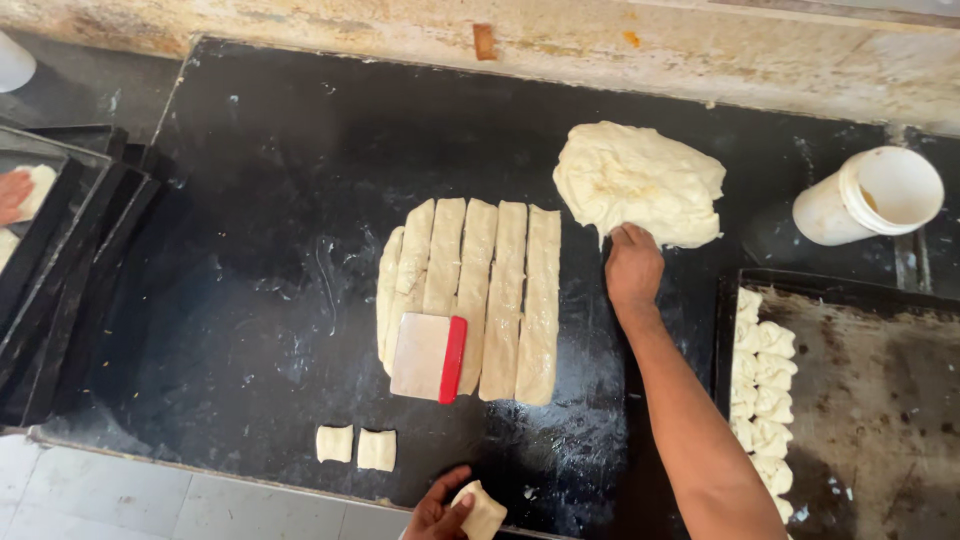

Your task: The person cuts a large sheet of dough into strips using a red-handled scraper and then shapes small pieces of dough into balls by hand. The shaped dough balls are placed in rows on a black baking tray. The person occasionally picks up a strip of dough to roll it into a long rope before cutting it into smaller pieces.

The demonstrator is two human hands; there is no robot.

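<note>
A person works dough on a black table [250,300], seen from above. The right hand [632,268] reaches forward with the arm stretched long across the table, fingers curled and closed on the near edge of the dough mass [640,182], which lies at the far right of the table, close to a white tub [870,195]. The left hand [440,508] sits low at the near edge, fingers cupped around a small dough piece [484,513], wrist tucked close to the body. Between the two hands lie five dough strips [480,295] side by side, touching, with a red-edged scraper [430,357] resting on their near left end. Two cut squares [357,447] sit apart from the strips near the front edge. A tray [880,400] to the right carries a column of folded pieces [762,385] along its left side; stacked dark trays [70,260] stand to the left, where another person's hand [14,193] shows. Handling soft dough like this seems to call for a light grip near the edge, lifting rather than dragging so it does not tear or stretch, and keeping the small piece loosely cupped so it holds its shape.
</note>
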